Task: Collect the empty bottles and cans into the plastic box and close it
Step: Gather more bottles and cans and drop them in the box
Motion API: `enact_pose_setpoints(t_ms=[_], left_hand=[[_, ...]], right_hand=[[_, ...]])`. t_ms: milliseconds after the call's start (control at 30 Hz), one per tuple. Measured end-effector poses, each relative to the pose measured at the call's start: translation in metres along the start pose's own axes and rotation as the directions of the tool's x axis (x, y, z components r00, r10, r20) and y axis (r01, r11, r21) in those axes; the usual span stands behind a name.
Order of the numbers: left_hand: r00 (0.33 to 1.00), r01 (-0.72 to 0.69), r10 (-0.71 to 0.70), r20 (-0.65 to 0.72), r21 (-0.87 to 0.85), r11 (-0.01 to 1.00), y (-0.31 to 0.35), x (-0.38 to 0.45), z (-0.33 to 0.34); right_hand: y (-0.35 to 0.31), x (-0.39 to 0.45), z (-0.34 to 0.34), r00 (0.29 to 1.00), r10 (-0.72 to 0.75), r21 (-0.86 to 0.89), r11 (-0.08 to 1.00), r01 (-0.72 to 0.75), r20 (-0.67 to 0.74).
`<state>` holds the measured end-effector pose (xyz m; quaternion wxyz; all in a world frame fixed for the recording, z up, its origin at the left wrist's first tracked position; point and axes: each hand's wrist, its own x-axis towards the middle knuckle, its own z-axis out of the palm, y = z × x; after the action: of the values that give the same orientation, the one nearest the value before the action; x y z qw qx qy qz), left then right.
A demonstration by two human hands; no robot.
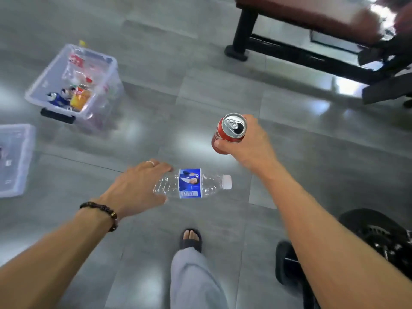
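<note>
Head view
Left hand point(138, 186): grips the base of a clear water bottle point(192, 184), held sideways, near and right of the plastic box point(73, 83).
Right hand point(247, 141): wrapped round a red can point(229, 132), farther right of the box.
Box contents: blurred, seemingly cans and bottles.
Lid point(15, 157): on the floor just beside the box.

Both arms outstretched; left hand point(138, 186) and right hand point(249, 143) seemingly each gripping.
</note>
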<state>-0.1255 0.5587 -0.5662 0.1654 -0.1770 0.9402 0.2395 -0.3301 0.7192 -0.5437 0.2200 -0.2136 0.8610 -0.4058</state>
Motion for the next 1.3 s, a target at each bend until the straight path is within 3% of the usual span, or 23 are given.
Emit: enact_pose_setpoints(t_ms=[400,733,900,1100,1300], left_hand=[[0.978,0.19,-0.194,-0.076,-0.059,0.98,-0.254,0.103,-0.128],[0.947,0.315,-0.314,-0.071,0.0,0.949,-0.469,0.185,-0.2],[0.914,0.399,-0.395,-0.095,0.02,0.917,-0.553,0.235,-0.209],[0.839,0.534,-0.535,-0.099,-0.035,0.845,-0.644,0.323,-0.206],[0.813,0.568,-0.574,-0.101,-0.084,0.819,-0.707,0.421,-0.198]], right_hand=[[-0.148,0.24,0.208,0.97,-0.091,-0.059,0.993,0.106,0.224],[-0.245,0.365,0.394,0.982,-0.001,0.006,1.0,0.0,0.188],[-0.263,0.44,0.461,0.986,-0.006,-0.013,1.0,0.008,0.165],[-0.253,0.55,0.55,0.972,0.025,-0.079,0.997,-0.007,0.232],[-0.233,0.625,0.617,0.959,0.055,-0.168,0.986,-0.008,0.276]])
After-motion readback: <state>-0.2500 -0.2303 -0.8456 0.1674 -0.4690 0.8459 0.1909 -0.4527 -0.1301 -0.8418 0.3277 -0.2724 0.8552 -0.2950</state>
